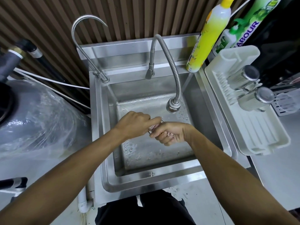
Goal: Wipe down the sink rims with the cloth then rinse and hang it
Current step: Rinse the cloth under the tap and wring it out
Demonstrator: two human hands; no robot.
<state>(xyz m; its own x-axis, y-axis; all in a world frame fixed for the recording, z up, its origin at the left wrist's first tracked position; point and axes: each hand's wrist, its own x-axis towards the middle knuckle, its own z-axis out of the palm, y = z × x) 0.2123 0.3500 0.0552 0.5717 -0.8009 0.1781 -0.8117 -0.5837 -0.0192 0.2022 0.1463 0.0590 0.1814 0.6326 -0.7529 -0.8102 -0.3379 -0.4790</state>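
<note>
Over the middle of the steel sink basin [146, 153], my left hand [134, 124] and my right hand [170, 133] are closed together on a small pale pink cloth [154, 126]. Only a thin strip of the cloth shows between the two fists, and it looks twisted. The flexible hose faucet [173, 106] hangs just above and to the right of my hands; no stream of water is visible from it. Water drops cover the basin floor. The sink rim [146, 181] runs along the front, below my forearms.
A curved thin tap [90, 46] stands at the back left corner. A yellow detergent bottle [209, 34] and a green one [243, 25] stand at the back right. A white drying rack [253, 124] with two steel cups sits on the right. A plastic-wrapped grey tank [37, 114] is on the left.
</note>
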